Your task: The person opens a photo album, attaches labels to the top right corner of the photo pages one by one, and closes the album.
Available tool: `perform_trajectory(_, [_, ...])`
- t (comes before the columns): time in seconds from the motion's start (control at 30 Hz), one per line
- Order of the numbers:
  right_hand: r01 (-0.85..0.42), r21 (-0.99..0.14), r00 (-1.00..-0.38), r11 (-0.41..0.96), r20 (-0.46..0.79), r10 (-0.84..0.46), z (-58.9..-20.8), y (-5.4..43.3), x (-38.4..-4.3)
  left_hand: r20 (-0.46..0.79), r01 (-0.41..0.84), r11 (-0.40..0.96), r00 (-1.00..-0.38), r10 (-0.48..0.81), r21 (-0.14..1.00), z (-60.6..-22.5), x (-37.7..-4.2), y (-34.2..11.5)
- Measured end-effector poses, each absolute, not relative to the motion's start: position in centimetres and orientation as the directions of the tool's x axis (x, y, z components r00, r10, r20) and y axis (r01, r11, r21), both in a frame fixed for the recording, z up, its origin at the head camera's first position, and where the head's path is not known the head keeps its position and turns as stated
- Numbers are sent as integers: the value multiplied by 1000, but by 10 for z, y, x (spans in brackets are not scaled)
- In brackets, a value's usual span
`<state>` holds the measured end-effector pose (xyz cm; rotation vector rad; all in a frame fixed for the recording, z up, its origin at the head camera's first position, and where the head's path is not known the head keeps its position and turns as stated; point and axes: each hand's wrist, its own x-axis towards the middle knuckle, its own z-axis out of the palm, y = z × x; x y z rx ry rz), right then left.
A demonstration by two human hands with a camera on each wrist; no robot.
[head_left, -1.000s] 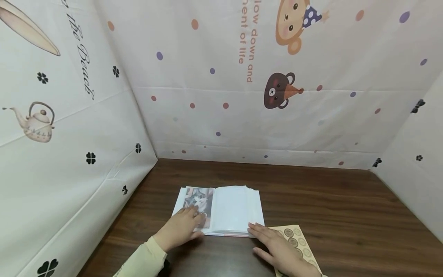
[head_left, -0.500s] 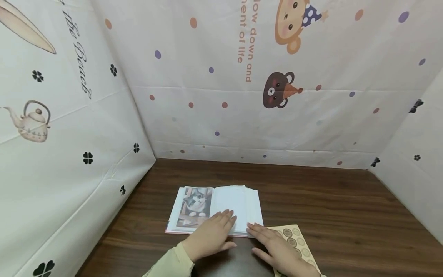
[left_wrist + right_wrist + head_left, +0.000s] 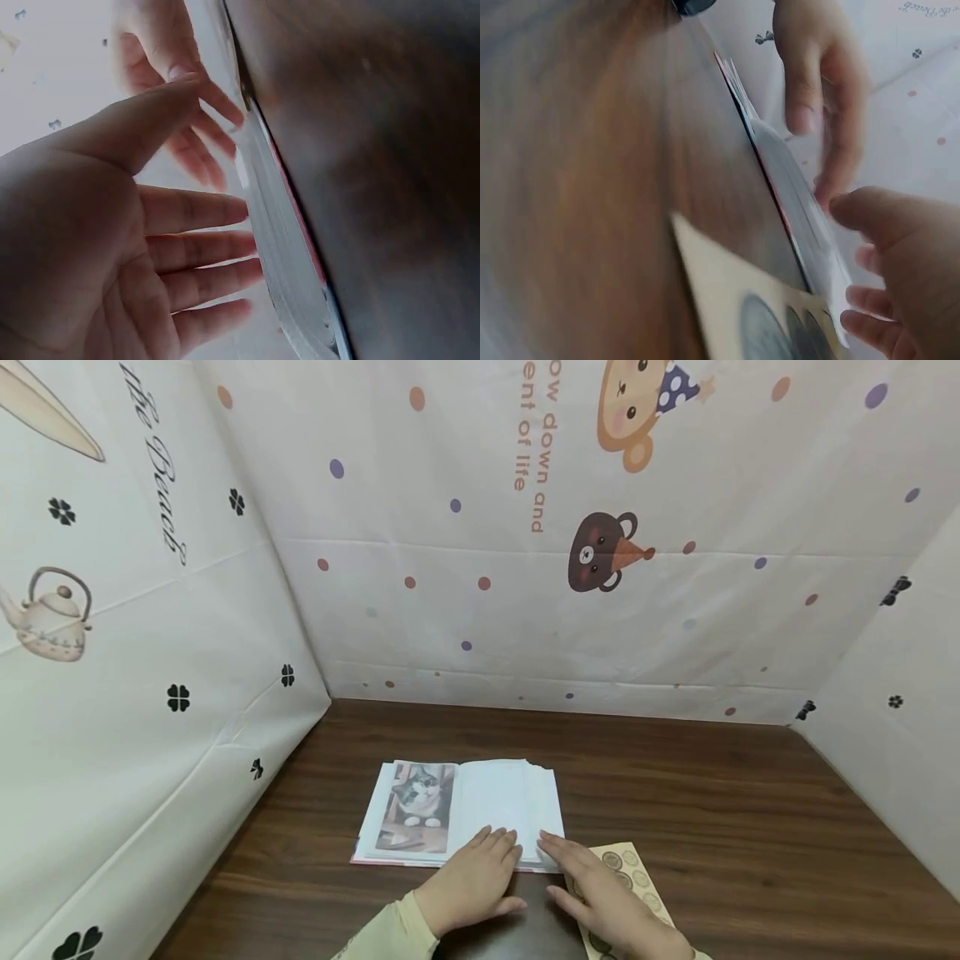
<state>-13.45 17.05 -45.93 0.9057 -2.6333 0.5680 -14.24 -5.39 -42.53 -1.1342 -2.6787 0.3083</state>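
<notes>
An open photo album (image 3: 491,789) lies on the wooden table, a cat photo (image 3: 420,797) filling its left page and its right page blank white. My left hand (image 3: 472,877) has its straight fingertips on the lower part of the right page. At that page's lower right corner rest the extended fingers of my right hand (image 3: 600,893). A tan sticker sheet (image 3: 637,877) with round dark designs lies partly under my right hand. In the left wrist view, the left hand's fingers (image 3: 202,247) reach straight to the edge of the album's pages (image 3: 277,240).
The dark wooden table (image 3: 750,827) extends to the right and behind the album. Printed white cloth walls (image 3: 405,635) enclose the table at the back, left and right. A small dark object (image 3: 693,6) shows at the top of the right wrist view.
My left hand has moved right, off the cat photo and onto the blank right page, uncovering the photo. My right hand stays near the page corner.
</notes>
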Motion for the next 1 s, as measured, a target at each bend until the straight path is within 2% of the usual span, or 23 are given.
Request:
perform_trajectory(0.17, [-612,-270,-762,743,451,-464,-450,187,-143,113,701,668,-664,739,-251,-425,-146,-56])
perform_trajectory(0.4, [-538,-290,-823,792,384,-418,-450,219,-145,121,728,656,-646,754,-201,-428,-143,-60])
perform_trajectory(0.6, [-579,-258,-792,773,405,-458,-458,241,-144,133,734,655,-641,756,-181,-432,-143,-60])
perform_trajectory(0.83, [-583,-285,-804,761,339,-489,-465,248,-144,156,736,651,-632,759,-186,-434,-145,-61])
perform_trajectory(1.0, [-596,-279,-794,753,348,-499,-471,248,-144,165,737,651,-630,759,-181,-434,-146,-60])
